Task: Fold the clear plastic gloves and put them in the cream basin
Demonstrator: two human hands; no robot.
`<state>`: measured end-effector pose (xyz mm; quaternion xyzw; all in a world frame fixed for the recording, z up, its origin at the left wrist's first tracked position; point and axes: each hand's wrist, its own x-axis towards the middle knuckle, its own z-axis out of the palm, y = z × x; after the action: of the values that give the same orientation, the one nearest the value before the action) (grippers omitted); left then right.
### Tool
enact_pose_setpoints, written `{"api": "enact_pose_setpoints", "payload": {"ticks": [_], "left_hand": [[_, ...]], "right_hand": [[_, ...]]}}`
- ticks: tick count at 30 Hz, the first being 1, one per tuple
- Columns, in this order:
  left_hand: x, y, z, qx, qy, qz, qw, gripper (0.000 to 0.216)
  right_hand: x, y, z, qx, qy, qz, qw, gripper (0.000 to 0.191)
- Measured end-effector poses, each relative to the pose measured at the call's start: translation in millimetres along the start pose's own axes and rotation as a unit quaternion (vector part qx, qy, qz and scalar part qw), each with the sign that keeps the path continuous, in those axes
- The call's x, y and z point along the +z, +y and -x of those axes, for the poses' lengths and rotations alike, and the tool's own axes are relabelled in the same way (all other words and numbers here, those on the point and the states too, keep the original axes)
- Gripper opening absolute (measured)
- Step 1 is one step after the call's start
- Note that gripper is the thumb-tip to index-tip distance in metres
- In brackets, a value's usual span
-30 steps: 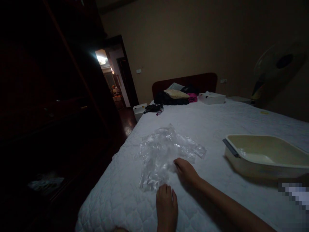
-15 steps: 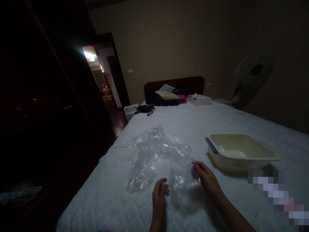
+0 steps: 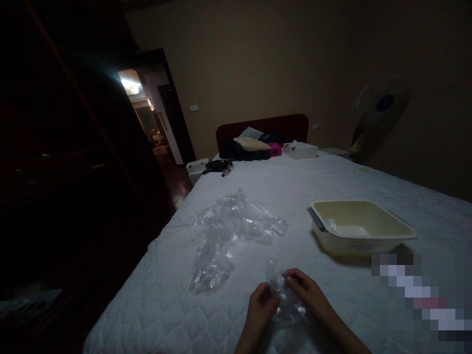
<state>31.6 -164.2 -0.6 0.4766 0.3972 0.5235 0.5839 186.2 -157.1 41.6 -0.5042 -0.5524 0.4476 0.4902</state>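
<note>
Between my two hands is a crumpled clear plastic bag (image 3: 289, 300), held low over the near part of the bed. My left hand (image 3: 260, 307) has its fingers curled on the bag's left edge. At the upper right edge, my right hand (image 3: 308, 292) pinches the same bag. Beyond them a loose heap of clear plastic bags (image 3: 221, 236) lies on the white quilted bedding (image 3: 158, 295), apart from both hands. To the right stands a cream plastic basin (image 3: 365, 244) with grey handles; a small piece of clear plastic (image 3: 332, 225) is inside it.
A dark pile of clothes with a pale pillow (image 3: 251, 144) and a white box (image 3: 300, 151) sit by the headboard (image 3: 263, 125). A black bag (image 3: 217, 166) lies at the bed's left edge. A fan (image 3: 383, 103) stands at the right. Pixelation hides the lower right.
The plastic bag in my right hand has come away from the heap and towards me. My left hand, open beforehand, has closed on it. The view has shifted slightly.
</note>
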Motion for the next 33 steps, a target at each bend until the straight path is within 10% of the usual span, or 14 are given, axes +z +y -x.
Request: {"api": "enact_pose_setpoints", "payload": {"ticks": [14,19,25,33], "left_hand": [[-12.5,3.4,-2.5,-0.07,0.077,0.29,0.951,0.029],[-10.1,0.3,-2.3,-0.08,0.08,0.334,0.936,0.026],[-2.8,7.0,3.8,-0.127,0.03,0.369,0.92,0.026],[-2.9,12.6,12.3,-0.068,0.026,0.281,0.957,0.029]], "right_hand": [[-34.8,38.5,8.9,0.112,0.123,-0.006,0.986,0.036],[-28.9,16.0,0.3,-0.009,0.177,0.102,0.979,0.037],[-7.8,-11.9,-5.6,-0.175,0.059,0.315,0.931,0.054],[-11.6,-1.4,-8.2,-0.072,-0.01,0.203,0.976,0.048]]}}
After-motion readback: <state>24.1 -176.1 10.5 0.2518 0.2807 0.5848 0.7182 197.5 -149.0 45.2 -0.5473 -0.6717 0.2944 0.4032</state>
